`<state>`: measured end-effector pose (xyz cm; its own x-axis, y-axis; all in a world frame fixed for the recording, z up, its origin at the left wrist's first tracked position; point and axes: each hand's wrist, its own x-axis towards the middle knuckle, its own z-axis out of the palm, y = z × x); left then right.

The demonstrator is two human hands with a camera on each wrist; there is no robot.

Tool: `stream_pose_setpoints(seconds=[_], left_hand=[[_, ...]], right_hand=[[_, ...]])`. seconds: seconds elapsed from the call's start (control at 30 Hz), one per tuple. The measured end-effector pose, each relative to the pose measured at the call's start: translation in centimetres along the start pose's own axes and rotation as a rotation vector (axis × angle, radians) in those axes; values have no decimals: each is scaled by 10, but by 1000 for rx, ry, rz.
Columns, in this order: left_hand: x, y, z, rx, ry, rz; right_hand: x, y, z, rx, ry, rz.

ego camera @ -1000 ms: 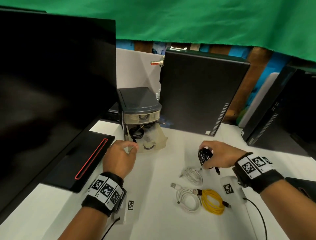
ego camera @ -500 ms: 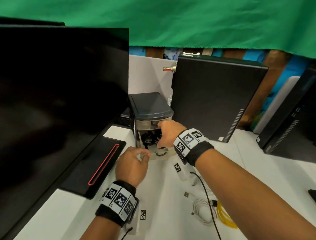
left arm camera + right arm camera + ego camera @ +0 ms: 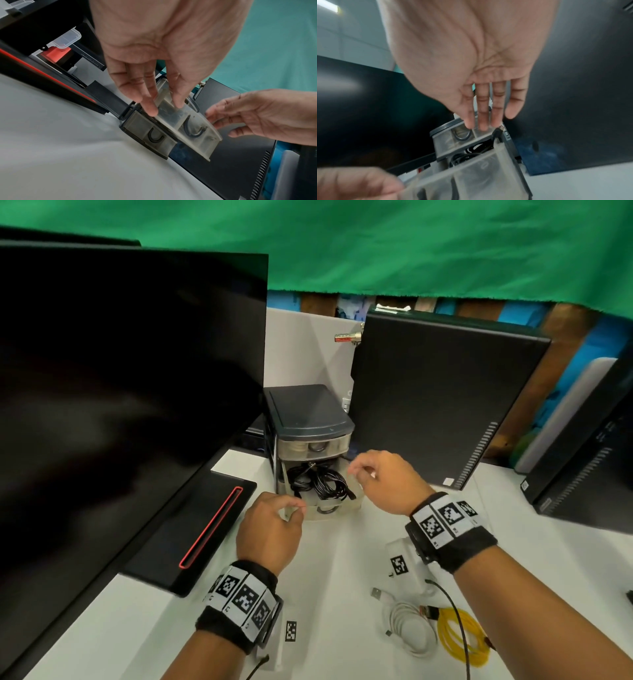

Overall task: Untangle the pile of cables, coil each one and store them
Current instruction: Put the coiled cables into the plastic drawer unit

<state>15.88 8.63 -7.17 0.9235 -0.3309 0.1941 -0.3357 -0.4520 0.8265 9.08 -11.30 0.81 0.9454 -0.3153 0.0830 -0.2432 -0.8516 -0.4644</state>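
Cables: black coiled cables lie stored in the pulled-out translucent plastic drawer of the small dark-lidded drawer unit at the back of the white table. Outstanding are a coiled white USB cable and a coiled yellow cable, lying side by side and touching on the table near the right forearm. The left hand pinches the drawer's front corner between thumb and fingers. The right hand hovers beside the drawer with fingers extended, grasping nothing (palm empty in the wrist view). Judgement: storage is partly complete; two coils await stowing, and the drawer is not yet closed.
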Motion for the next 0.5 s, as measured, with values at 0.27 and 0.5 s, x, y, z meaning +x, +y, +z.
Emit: stream_pose_setpoints(seconds=[0.27,0.5], left_hand=[[2,8,0,56,18,-29],[3,7,-3,47,-6,-2]], right_hand=[[-1,-29,33,-344,-274,-57],[-1,-25,26,-245,220,-56]])
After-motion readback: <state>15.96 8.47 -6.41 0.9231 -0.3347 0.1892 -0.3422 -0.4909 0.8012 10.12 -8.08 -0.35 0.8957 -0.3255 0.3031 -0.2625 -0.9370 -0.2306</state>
